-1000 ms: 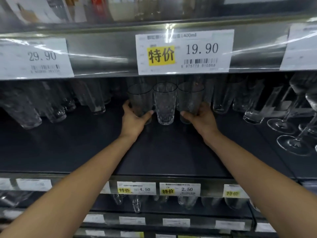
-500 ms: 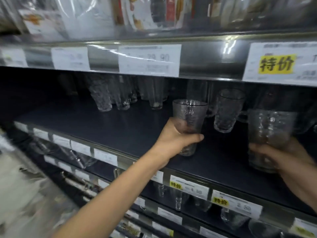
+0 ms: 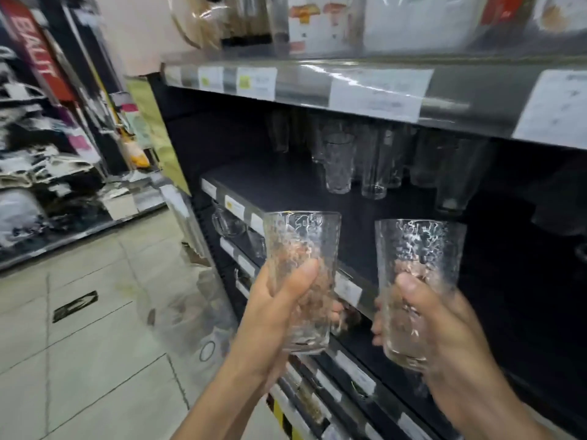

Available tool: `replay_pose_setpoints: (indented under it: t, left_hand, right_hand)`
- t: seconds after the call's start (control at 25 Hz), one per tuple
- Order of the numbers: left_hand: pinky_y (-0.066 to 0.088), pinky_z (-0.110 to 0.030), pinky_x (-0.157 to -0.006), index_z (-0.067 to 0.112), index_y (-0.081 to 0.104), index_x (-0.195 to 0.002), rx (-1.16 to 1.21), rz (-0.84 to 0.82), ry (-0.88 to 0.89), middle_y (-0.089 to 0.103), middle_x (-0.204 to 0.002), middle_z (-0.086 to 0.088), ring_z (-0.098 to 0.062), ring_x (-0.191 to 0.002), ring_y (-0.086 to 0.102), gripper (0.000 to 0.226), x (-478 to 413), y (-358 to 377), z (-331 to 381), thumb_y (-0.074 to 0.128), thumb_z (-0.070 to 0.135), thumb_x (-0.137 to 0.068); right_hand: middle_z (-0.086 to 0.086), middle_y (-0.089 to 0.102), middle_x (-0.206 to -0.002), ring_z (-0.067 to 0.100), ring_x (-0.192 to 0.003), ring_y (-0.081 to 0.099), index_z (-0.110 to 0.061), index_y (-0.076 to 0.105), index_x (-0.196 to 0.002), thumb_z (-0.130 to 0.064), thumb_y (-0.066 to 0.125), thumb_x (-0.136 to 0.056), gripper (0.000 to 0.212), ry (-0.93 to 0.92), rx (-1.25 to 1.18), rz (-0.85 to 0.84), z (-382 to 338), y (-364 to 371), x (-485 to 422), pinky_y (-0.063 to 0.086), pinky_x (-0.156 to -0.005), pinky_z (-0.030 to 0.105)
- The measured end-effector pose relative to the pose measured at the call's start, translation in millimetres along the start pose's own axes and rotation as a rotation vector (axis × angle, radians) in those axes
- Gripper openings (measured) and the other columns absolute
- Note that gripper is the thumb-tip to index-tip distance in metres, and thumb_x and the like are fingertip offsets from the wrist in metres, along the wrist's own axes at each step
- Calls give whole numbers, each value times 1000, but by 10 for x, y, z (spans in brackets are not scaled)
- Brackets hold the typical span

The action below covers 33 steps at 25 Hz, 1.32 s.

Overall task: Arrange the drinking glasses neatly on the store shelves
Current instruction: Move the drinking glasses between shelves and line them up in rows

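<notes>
Nearest, the left hand point(image 3: 276, 315) grips the lower half of a clear textured glass point(image 3: 301, 246) — thumb laid across the near side, fingers curled round the far side; the glass is roughly upright in the air, off the shelf and out in front of its front edge. Just beside it, not touching, the right hand point(image 3: 444, 331) is wrapped the same way round the lower part of a second glass point(image 3: 419, 258) with the same hammered pattern; it too is held clear of the shelf. Behind both runs the front edge of the dark shelf point(image 3: 286, 182), lined with small price labels point(image 3: 347, 292); the shelves below hold more glassware, too blurred to tell apart. Toward the back of the dark shelf stands a cluster of tall glasses point(image 3: 339, 166), upright and close together — the front two plain to see, the rest lost in shadow. Above, the upper shelf rail point(image 3: 451, 100) carries white tags point(image 3: 378, 90), unreadable; boxed goods point(image 3: 320, 23) sit on top. To the left lies pale tiled floor point(image 3: 95, 328).
</notes>
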<state>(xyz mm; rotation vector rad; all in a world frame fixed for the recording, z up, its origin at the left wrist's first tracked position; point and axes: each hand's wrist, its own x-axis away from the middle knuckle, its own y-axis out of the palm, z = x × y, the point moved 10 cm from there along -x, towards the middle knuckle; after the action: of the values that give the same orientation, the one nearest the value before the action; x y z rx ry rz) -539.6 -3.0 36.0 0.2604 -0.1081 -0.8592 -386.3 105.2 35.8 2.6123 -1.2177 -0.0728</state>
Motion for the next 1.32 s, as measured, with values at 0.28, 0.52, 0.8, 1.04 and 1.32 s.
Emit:
replay_pose_setpoints:
  t: [0.28, 0.52, 0.8, 1.04, 1.32]
  left_hand:
    - [57, -36, -60, 10, 59, -122, 51, 221, 40, 74, -95, -16, -28, -70, 71, 86, -118, -1490, 404, 86, 56, -54]
    - [47, -59, -101, 21, 59, -126, -104, 332, 19, 70, -120, -14, -41, -110, 65, 110, -632, -2463, 530, 64, 95, -45]
    - [53, -55, -94, 26, 54, -125, -105, 158, -11, 71, -112, -14, -31, -97, 69, 77, -1534, -2759, 632, 69, 75, -66]
    - [53, -45, -94, 38, 51, -116, -168, -73, 3, 73, -103, -10, -26, -93, 73, 59, -2568, -2571, 646, 79, 59, -69]
    - [54, -41, -98, 28, 51, -122, -238, -207, 15, 72, -112, 5, -10, -104, 70, 78, -3942, -2414, 679, 90, 46, -57]
  right_hand:
    - [9, 72, -102, 27, -81, 70, -19, 63, -122, -60, 83, -55, 81, 90, 2, -178, 531, 1530, -628, 55, -65, 40]
    - [8, 70, -89, 27, -69, 67, -23, 61, -119, -48, 74, -71, 55, 52, -29, -135, 659, 2399, -1050, 54, -59, 37]
    - [1, 74, -109, 23, -90, 73, -30, 60, -123, -50, 74, -71, 58, -22, -24, 9, 608, 2749, -1623, 58, -65, 35]
    - [-10, 72, -114, 15, -108, 68, -37, 60, -121, -62, 80, -63, 66, -88, 79, 152, 570, 2679, -2347, 55, -86, 44]
    - [-11, 73, -107, 6, -99, 69, -39, 62, -113, -34, 87, -65, 55, -149, 201, 300, 379, 2519, -3240, 47, -84, 29]
